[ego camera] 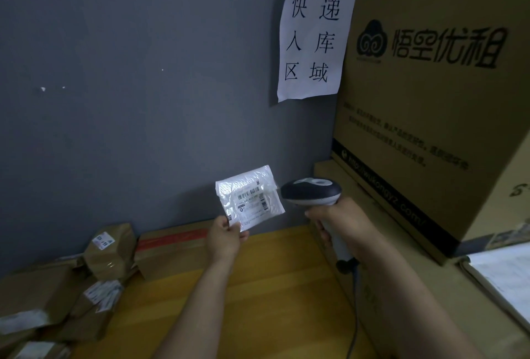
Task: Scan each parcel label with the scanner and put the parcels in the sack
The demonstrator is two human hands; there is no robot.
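Note:
My left hand (pixel 225 236) pinches the lower corner of a small white plastic parcel (pixel 249 196) and holds it up in front of the grey wall, its barcode label facing me. My right hand (pixel 334 222) grips the handle of a dark-and-white barcode scanner (pixel 311 191). The scanner's head points left at the parcel's right edge, almost touching it. A cable hangs down from the scanner's handle. No sack is in view.
Several brown taped parcels (pixel 110 248) with white labels are piled at the lower left on a yellow table (pixel 272 287). A long flat carton (pixel 172 247) lies against the wall. Large cardboard boxes (pixel 430 100) stand on the right, and a paper sign (pixel 312 34) hangs on the wall.

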